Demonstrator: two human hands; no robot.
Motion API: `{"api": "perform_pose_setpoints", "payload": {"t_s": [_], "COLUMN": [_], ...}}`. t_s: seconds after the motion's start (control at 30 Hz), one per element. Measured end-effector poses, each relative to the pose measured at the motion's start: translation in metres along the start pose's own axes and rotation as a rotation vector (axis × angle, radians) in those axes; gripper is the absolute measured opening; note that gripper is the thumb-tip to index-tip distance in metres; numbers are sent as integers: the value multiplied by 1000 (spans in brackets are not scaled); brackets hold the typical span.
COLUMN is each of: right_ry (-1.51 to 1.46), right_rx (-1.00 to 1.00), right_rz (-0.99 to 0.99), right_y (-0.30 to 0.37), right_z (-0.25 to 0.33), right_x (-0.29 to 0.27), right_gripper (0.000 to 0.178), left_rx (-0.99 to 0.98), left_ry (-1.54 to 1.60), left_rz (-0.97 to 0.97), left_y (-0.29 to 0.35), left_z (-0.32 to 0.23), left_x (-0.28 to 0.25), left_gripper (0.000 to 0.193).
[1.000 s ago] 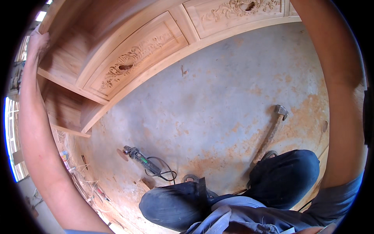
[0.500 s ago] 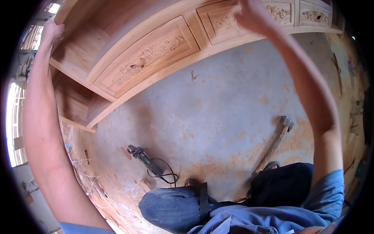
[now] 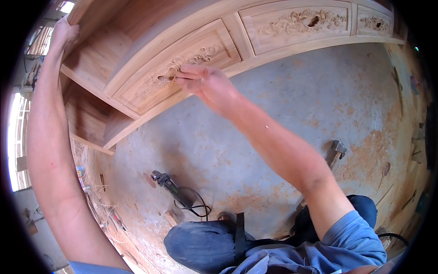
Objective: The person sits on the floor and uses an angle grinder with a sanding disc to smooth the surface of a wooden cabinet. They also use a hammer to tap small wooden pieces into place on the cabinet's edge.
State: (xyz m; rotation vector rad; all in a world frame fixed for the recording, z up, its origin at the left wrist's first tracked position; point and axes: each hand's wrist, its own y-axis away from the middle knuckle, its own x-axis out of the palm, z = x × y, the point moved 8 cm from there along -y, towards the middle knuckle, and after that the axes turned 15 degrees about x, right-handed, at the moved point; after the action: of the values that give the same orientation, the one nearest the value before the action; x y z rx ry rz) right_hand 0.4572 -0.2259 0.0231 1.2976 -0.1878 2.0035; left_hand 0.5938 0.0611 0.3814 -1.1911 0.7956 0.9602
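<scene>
A pale wooden cabinet (image 3: 248, 49) with a curved front fills the upper part of the view. At the upper left my left hand (image 3: 65, 34) is closed round the upright edge of its side. My right hand (image 3: 205, 84) reaches across to the left drawer front (image 3: 132, 93), its fingers stretched toward the hole in the carved ornament (image 3: 157, 77). The fingertips lie at the hole's right rim; whether they touch the wood, I cannot tell. A middle drawer front (image 3: 283, 34) and a small right one (image 3: 373, 23) carry similar carvings with holes.
On the dusty concrete floor (image 3: 273, 137) an angle grinder (image 3: 171, 185) with a black cord lies before my left knee. A hammer (image 3: 337, 148) stands near my right knee, partly behind my forearm. Wood scraps and shavings (image 3: 102, 205) line the left side.
My right hand has swung left and nearer, from the middle drawer front to the carving of the left one. My left hand keeps its grip on the cabinet edge.
</scene>
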Motion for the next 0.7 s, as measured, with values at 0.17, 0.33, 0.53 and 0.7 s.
{"api": "perform_pose_setpoints", "payload": {"t_s": [0.17,0.33,0.53,0.7], "right_ry": [-262,-388,-318,-354], "right_rx": [-56,-17,7,4], "right_rz": [249,236,113,93], "right_y": [-22,-18,-20,-17], "right_z": [-36,-29,-61,-39], "right_x": [30,24,47,32], "right_gripper": [20,19,27,55], "left_rx": [137,326,342,328], "left_ry": [-55,42,240,395], "left_rz": [-164,-392,-359,-357], "left_y": [63,160,315,362], "left_z": [-15,-113,-151,-164], "left_x": [-28,-59,-55,-25], "left_gripper": [36,39,44,49]}}
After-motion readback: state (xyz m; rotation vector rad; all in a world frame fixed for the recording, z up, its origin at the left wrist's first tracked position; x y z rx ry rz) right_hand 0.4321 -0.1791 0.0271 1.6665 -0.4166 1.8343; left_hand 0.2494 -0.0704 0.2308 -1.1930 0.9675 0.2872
